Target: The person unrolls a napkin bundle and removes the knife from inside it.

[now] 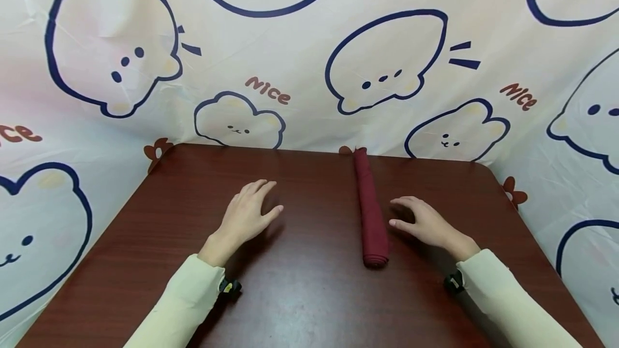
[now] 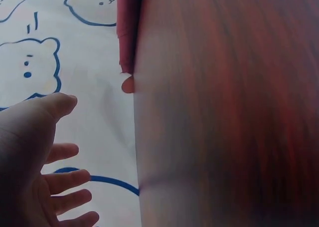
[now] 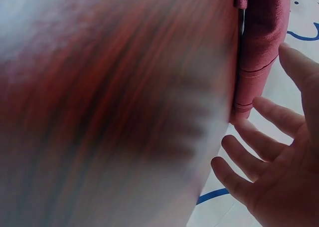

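Observation:
A dark red roll of cloth (image 1: 371, 208) lies lengthwise on the brown table (image 1: 309, 294), right of its middle, its far end at the back edge. My right hand (image 1: 425, 222) is just right of the roll, fingers relaxed and holding nothing; a small gap shows between fingertips and cloth. Well to the left of the roll, my left hand (image 1: 246, 214) hovers over the tabletop with fingers spread and nothing in them. Both wrist views also show loose fingers, with the cloth roll (image 3: 259, 47) beyond the right hand and the roll's far end (image 2: 127, 37) above the left hand.
A pale sheet (image 1: 300, 47) printed with blue-outlined cartoon animals and the word Nice hangs behind the table and along both sides. A dark strapped device (image 1: 229, 287) sits at the left wrist, another device (image 1: 454, 282) at the right.

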Available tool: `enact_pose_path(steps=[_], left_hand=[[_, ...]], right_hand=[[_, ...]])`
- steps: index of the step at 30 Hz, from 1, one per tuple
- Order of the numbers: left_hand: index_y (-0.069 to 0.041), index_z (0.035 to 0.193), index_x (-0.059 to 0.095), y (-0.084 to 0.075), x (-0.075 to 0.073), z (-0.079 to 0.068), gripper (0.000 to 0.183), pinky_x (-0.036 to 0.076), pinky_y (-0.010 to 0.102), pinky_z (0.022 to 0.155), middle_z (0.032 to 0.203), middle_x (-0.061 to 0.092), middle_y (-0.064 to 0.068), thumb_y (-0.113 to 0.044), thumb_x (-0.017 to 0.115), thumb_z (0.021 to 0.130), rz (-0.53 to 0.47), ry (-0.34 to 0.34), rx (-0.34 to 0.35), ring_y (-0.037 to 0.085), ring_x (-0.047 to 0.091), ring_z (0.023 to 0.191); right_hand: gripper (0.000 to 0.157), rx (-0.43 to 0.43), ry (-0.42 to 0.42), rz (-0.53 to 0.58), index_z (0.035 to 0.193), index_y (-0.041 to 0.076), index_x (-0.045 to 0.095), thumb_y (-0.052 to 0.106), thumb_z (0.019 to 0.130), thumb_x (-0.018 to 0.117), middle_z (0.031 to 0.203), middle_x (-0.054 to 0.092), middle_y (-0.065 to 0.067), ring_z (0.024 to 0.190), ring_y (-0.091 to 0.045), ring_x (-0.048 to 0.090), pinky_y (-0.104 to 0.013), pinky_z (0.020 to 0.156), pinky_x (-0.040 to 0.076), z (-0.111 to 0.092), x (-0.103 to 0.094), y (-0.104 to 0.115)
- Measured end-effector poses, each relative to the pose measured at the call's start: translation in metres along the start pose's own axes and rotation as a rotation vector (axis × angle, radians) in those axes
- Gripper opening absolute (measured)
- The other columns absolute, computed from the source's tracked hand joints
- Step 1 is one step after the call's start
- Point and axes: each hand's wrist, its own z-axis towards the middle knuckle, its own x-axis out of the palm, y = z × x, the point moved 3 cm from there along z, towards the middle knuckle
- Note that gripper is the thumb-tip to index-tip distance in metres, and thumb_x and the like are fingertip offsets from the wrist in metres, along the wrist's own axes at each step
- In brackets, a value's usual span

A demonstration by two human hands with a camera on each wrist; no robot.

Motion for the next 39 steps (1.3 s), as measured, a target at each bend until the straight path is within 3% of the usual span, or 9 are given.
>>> enact_pose_path(steps=[10,24,33,39], left_hand=[[-0.013,0.144,0.055,-0.012,0.014,0.002,0.058,0.045,0.058,0.106,0.145,0.056,0.015,-0.041,0.069,0.094,-0.015,0.01,0.041,0.036,0.048,0.139],[-0.014,0.142,0.056,-0.046,0.024,0.006,0.053,0.048,0.055,0.104,0.142,0.059,0.011,-0.04,0.067,0.096,-0.041,0.042,0.132,0.033,0.051,0.137],[-0.014,0.141,0.057,-0.046,0.03,0.005,0.051,0.048,0.057,0.104,0.142,0.059,0.012,-0.037,0.067,0.097,-0.072,0.048,0.148,0.034,0.052,0.136],[-0.015,0.142,0.057,-0.058,0.033,0.009,0.05,0.045,0.055,0.108,0.143,0.058,0.011,-0.036,0.066,0.098,-0.092,0.076,0.161,0.032,0.051,0.137]], right_hand=[[0.054,-0.021,0.002,0.072,0.138,0.004,0.058,0.036,0.095,0.071,0.138,0.061,-0.016,0.131,-0.037,0.055,-0.059,0.109,0.043,-0.009,0.004,-0.001],[0.044,-0.086,0.025,0.126,0.133,0.003,0.062,0.027,0.097,0.069,0.132,0.065,-0.014,0.126,-0.037,0.058,-0.06,0.104,0.045,-0.024,0.006,0.012],[0.04,-0.112,0.033,0.173,0.132,0.005,0.064,0.025,0.097,0.069,0.13,0.067,-0.01,0.124,-0.033,0.06,-0.057,0.102,0.047,-0.022,0.008,0.015],[0.029,-0.101,0.019,0.177,0.125,0.008,0.067,0.018,0.097,0.068,0.124,0.068,-0.007,0.118,-0.03,0.061,-0.047,0.098,0.05,-0.021,0.009,0.016]])
